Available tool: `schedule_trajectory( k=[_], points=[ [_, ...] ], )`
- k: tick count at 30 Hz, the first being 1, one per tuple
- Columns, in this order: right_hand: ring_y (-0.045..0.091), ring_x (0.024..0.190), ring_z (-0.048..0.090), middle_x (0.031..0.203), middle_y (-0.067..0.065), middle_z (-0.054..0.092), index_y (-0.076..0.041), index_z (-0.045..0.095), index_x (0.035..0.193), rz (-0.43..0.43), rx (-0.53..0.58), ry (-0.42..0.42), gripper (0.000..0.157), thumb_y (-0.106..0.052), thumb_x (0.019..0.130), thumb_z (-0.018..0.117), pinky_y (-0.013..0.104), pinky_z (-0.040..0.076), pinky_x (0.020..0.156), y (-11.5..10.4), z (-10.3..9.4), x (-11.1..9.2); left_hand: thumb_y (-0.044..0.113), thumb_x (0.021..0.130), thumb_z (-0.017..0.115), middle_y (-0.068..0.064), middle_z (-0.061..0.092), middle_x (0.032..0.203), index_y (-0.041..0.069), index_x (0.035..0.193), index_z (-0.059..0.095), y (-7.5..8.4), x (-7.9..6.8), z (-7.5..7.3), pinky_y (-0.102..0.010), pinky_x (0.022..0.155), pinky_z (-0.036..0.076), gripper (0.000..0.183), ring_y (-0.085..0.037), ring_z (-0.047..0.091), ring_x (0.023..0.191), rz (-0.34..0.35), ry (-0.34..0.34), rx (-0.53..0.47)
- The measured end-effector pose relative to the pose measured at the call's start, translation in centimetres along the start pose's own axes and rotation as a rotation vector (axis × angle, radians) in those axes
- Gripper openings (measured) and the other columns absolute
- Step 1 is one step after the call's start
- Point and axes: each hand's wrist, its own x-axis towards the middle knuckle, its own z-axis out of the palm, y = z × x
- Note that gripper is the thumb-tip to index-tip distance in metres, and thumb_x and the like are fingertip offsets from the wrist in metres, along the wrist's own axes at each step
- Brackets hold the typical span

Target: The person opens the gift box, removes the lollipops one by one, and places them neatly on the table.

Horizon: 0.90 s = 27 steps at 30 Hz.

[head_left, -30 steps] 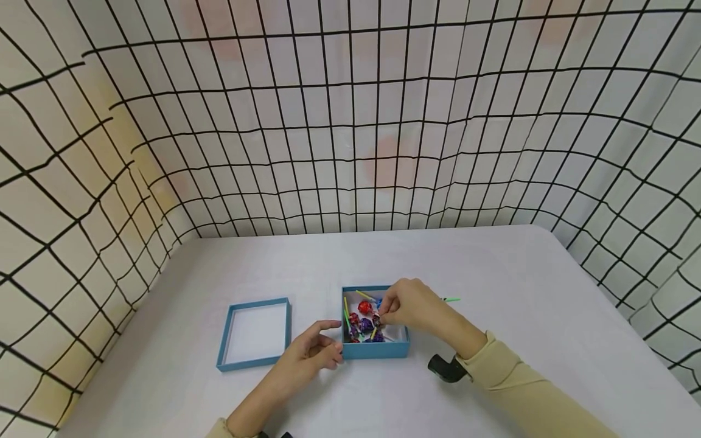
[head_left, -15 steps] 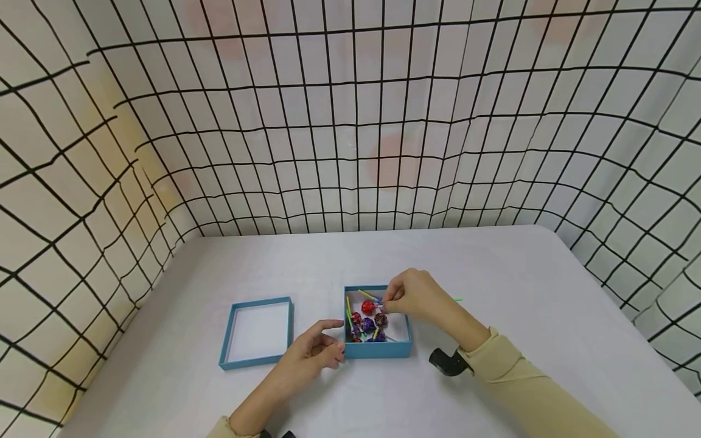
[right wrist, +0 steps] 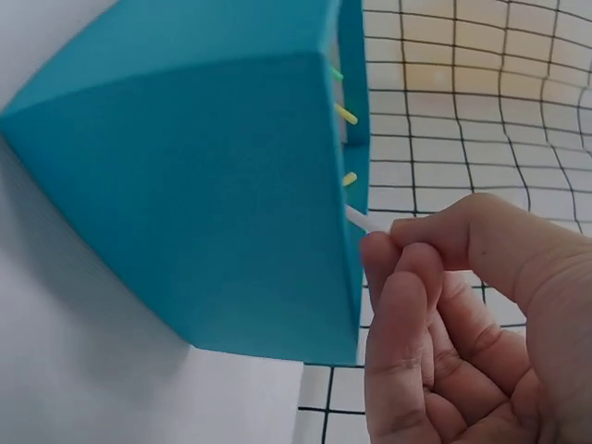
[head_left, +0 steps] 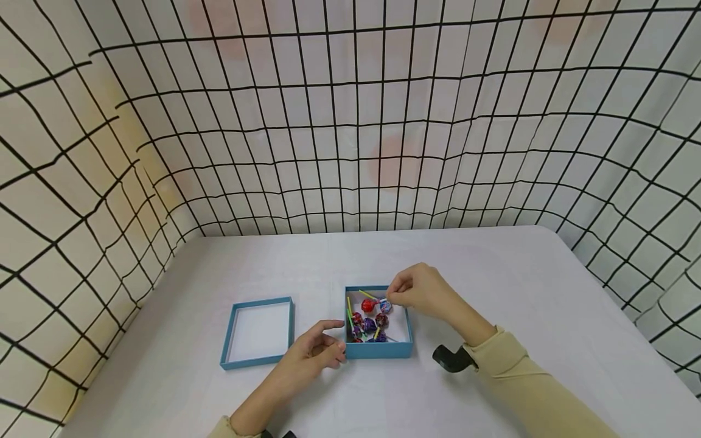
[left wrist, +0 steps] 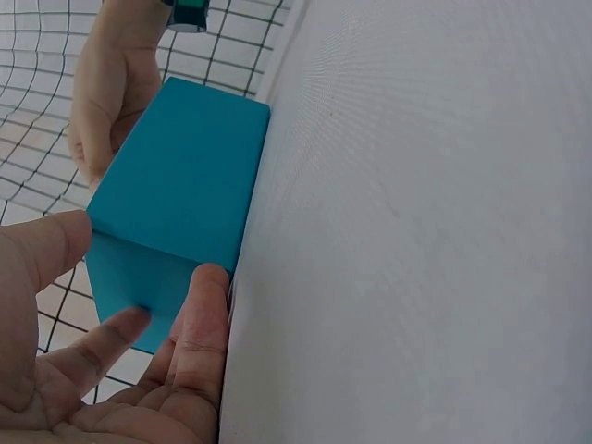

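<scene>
A blue open box (head_left: 379,350) stands on the white table with several wrapped lollipops inside, among them a red one (head_left: 367,306) and a purple one (head_left: 369,325). My right hand (head_left: 418,292) is over the box's back right corner, pinching the white stick (right wrist: 366,219) of a lollipop between thumb and fingertips. Just below those fingers, a blue-wrapped lollipop head (head_left: 386,306) shows inside the box. At the box's left side, my left hand (head_left: 313,353) touches the wall with extended fingertips, its thumb at the near corner in the left wrist view.
Left of the box lies a shallow blue lid (head_left: 256,365), its white inside facing up. A black wire grid (head_left: 356,152) over pale cloth encloses the table (head_left: 482,261) at the back and sides.
My right hand has shifted up and right from the middle of the box to its back right corner. A blue lollipop shows there now. A green stick beyond the hand is out of sight.
</scene>
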Motion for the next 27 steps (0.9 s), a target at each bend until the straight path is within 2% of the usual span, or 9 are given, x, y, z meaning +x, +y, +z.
schedule_trajectory(
  k=[4,7,11,16,20,27],
  points=[
    [0.016,0.073,0.062,0.082,0.006,0.076,-0.011,0.081,0.091,-0.003,0.028,0.011,0.008,-0.018,0.094,0.080,0.030,0.048,0.064,0.2,-0.7,-0.2,0.025,0.109,0.065,-0.016,0.070,0.113,0.004,0.154,0.050,0.1,0.0,0.0,-0.021,0.085,0.059,0.052,-0.021,0.071,0.098,-0.007,0.001,-0.007],
    [0.021,0.075,0.063,0.086,0.012,0.076,-0.011,0.080,0.093,0.006,0.052,0.019,0.008,-0.019,0.095,0.080,0.029,0.046,0.059,0.2,-1.4,-0.5,0.025,0.109,0.066,-0.016,0.070,0.113,0.005,0.154,0.050,0.2,-0.1,0.0,-0.021,0.085,0.059,0.052,-0.021,0.071,0.098,-0.012,0.005,-0.009],
    [0.026,0.077,0.065,0.089,0.014,0.077,-0.012,0.080,0.096,0.013,0.069,0.026,0.009,-0.020,0.096,0.079,0.030,0.048,0.055,0.4,-2.5,-0.9,0.025,0.109,0.066,-0.016,0.070,0.113,0.005,0.155,0.050,0.3,-0.1,0.1,-0.021,0.085,0.059,0.053,-0.021,0.070,0.098,-0.011,0.008,-0.011],
    [0.019,0.079,0.066,0.090,0.009,0.078,-0.009,0.080,0.098,-0.008,0.102,0.030,0.012,-0.021,0.097,0.079,0.036,0.058,0.069,1.1,-3.8,-1.3,0.025,0.109,0.066,-0.015,0.069,0.112,0.005,0.154,0.050,0.2,-0.1,0.1,-0.021,0.085,0.060,0.052,-0.021,0.070,0.098,-0.011,0.010,-0.012],
    [0.023,0.083,0.067,0.088,0.003,0.076,-0.006,0.079,0.101,-0.005,0.147,0.020,0.016,-0.022,0.098,0.080,0.032,0.059,0.074,1.6,-4.7,-1.9,0.025,0.109,0.066,-0.016,0.070,0.112,0.005,0.155,0.050,0.2,-0.1,0.1,-0.021,0.085,0.060,0.052,-0.021,0.071,0.097,-0.011,0.011,-0.005],
    [0.024,0.090,0.072,0.095,0.004,0.080,-0.002,0.077,0.109,0.022,0.194,0.010,0.023,-0.023,0.100,0.078,0.029,0.062,0.083,2.8,-6.1,-2.6,0.024,0.108,0.066,-0.017,0.070,0.113,0.006,0.155,0.050,0.1,0.0,0.1,-0.022,0.085,0.060,0.053,-0.021,0.071,0.097,-0.008,0.011,-0.008]
  ],
)
